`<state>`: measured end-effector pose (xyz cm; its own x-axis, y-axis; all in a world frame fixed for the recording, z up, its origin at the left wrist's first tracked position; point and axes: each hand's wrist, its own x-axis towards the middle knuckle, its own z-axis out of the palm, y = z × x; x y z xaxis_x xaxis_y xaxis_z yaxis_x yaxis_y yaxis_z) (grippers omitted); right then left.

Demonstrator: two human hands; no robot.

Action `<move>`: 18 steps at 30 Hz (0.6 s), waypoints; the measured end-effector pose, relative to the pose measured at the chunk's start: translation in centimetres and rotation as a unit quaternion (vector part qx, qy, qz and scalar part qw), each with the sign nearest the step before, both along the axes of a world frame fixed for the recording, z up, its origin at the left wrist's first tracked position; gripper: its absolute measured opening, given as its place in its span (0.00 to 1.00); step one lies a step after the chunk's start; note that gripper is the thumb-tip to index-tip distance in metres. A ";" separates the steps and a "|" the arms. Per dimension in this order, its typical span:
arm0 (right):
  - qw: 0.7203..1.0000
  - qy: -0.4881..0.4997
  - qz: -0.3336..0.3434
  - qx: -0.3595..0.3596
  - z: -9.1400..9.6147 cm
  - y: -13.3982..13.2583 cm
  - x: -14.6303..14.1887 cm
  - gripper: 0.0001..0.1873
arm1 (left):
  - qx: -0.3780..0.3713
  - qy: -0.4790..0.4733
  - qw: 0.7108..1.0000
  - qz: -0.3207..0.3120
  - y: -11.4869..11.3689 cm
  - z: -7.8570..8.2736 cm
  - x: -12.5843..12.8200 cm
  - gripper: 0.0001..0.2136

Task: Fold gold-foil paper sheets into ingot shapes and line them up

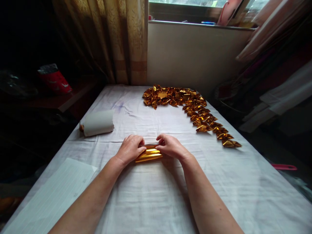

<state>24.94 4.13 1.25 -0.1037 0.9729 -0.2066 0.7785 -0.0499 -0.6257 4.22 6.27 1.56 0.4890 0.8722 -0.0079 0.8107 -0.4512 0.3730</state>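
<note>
Between my two hands, low over the white cloth, is a sheet of shiny gold foil paper [149, 154], bent into a curved, partly rolled shape. My left hand [131, 148] pinches its far left edge with thumb and fingers. At the far right edge, my right hand [172, 147] grips the same sheet, its fingers curled. Parts of the far edge are hidden by the fingers. Farther off lies a pile of folded gold foil pieces [170, 96], with two rows of them trailing toward the right edge.
A white roll [99, 123] with something gold at its end lies at the left. Lined paper [58, 195] rests on the near left of the white cloth [151, 201]. Behind stand a curtain [122, 39] and a wall [190, 55]; clothes [287, 87] hang at right.
</note>
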 end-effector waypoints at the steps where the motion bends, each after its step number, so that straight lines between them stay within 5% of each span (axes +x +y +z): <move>1: 1.000 0.019 0.003 -0.008 -0.1 0.1 0.1 0.18 | -0.006 -0.006 1.000 -0.001 0.0 0.0 -0.1 0.03; 11: 1.000 0.018 0.013 -0.005 0.4 0.2 0.3 0.03 | -0.060 -0.073 0.995 -0.012 0.4 0.2 -0.4 0.02; 18: 0.998 0.033 0.058 0.006 0.5 0.2 0.4 0.11 | -0.042 -0.102 0.994 -0.020 0.3 0.3 -0.4 0.02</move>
